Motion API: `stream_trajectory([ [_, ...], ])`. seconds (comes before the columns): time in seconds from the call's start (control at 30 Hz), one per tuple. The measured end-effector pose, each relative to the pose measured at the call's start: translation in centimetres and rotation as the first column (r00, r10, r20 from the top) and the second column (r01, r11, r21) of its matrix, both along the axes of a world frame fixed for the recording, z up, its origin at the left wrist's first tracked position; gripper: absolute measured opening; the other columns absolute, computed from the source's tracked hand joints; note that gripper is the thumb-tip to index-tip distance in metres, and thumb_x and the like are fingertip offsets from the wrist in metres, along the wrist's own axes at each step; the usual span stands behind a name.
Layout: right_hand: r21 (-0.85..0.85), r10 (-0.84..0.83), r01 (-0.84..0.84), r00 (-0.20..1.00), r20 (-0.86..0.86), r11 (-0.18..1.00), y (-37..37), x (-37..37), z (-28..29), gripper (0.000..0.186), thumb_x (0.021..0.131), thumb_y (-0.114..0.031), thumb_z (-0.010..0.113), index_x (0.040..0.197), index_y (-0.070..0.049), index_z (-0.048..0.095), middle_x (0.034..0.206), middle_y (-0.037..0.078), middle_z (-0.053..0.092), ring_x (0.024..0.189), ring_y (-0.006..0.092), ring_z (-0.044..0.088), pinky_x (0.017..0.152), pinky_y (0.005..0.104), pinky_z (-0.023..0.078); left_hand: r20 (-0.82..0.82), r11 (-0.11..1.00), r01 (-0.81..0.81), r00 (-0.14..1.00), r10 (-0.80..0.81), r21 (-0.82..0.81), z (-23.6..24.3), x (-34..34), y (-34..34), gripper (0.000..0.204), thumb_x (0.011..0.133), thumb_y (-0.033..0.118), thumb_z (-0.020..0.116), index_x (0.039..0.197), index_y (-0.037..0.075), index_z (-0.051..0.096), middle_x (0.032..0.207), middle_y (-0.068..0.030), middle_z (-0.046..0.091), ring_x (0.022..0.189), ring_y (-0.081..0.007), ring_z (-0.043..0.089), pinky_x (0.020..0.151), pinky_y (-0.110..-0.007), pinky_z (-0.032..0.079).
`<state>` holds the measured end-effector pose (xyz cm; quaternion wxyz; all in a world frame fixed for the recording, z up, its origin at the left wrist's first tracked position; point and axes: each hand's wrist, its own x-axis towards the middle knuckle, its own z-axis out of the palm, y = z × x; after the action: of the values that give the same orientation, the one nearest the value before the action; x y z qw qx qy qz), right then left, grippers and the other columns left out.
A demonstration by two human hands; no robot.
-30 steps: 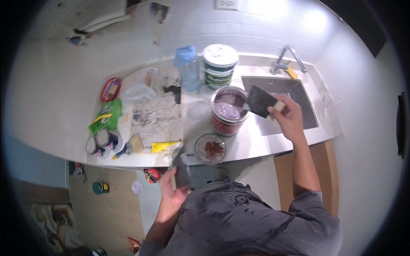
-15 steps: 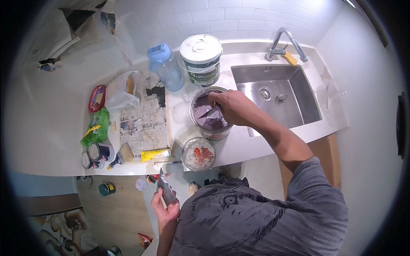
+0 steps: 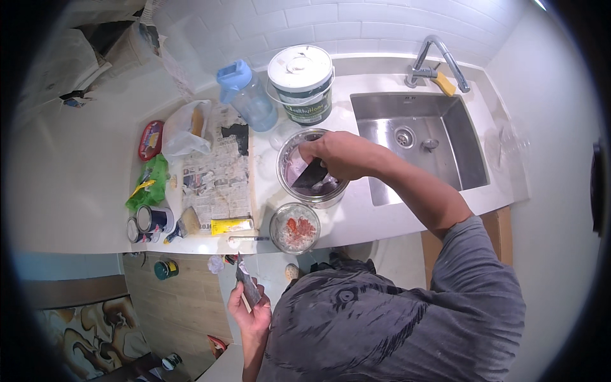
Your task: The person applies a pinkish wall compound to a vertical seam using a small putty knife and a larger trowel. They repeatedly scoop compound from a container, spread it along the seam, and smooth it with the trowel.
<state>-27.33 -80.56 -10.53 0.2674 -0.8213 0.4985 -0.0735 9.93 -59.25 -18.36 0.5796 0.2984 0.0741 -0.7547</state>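
Observation:
My right hand [image 3: 328, 155] grips a dark-bladed scraper [image 3: 310, 173], its blade down inside an open metal can [image 3: 284, 170] of pale lilac paste. My left hand [image 3: 248, 305] holds a second scraper [image 3: 248, 286] upright below the counter edge, its grey blade smeared with pale residue. In front of the can is a round clear container [image 3: 296, 227] holding white and red-orange material. To its left lie a yellow tube [image 3: 230, 225] and a thin tool [image 3: 247, 238] on the front edge.
Behind the can stand a blue jug [image 3: 250, 100] and white-lidded bucket [image 3: 299, 73]. A steel sink [image 3: 458, 140] and tap [image 3: 439, 51] are right. Left are newspaper [image 3: 207, 178], bags [image 3: 184, 130], small cans [image 3: 153, 218]. Below: cardboard [image 3: 499, 235], floor items [image 3: 167, 269].
My right hand has moved left from beside the sink and lowered the scraper into the can. My left hand's scraper now points more upright. The view has shifted slightly.

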Motion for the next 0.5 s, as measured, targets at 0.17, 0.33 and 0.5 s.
stream_trajectory([
  [0.17,-0.058,-0.054,0.063,0.988,0.146,0.996,0.6,-1.4,3.1,0.028,0.086,0.005,0.067,0.111,-0.005,0.060,0.085,0.017,0.071,0.085,0.0393,0.072,0.074,0.0507,0.051,0.086,0.996,0.035,0.996,-0.028,-0.081,1.2,-1.6,-1.5,0.020,0.107,0.014,0.057,0.118,-0.002,0.061,0.096,-0.0106,0.065,0.076,-0.0190,0.064,0.055,-0.028,0.059],
  [0.33,-0.131,-0.098,0.136,0.959,0.265,0.982,2.4,-3.0,7.1,0.025,0.093,0.005,0.063,0.114,-0.005,0.068,0.095,0.017,0.076,0.090,0.0372,0.074,0.081,0.0499,0.054,0.427,0.989,0.097,0.903,-0.039,-0.115,2.2,-5.1,-5.6,0.031,0.101,0.012,0.062,0.131,0.007,0.067,0.110,-0.0072,0.077,0.096,-0.0201,0.078,0.054,-0.034,0.063],
  [0.5,-0.316,-0.085,0.216,0.920,0.382,0.924,5.3,-3.0,11.2,0.029,0.094,0.006,0.066,0.117,-0.007,0.079,0.103,0.016,0.079,0.097,0.0331,0.076,0.091,0.0422,0.060,0.219,0.982,0.151,0.968,-0.124,-0.111,3.9,-9.8,-10.7,0.024,0.101,0.012,0.065,0.125,0.007,0.068,0.108,-0.0068,0.077,0.090,-0.0184,0.077,0.057,-0.027,0.062],
])
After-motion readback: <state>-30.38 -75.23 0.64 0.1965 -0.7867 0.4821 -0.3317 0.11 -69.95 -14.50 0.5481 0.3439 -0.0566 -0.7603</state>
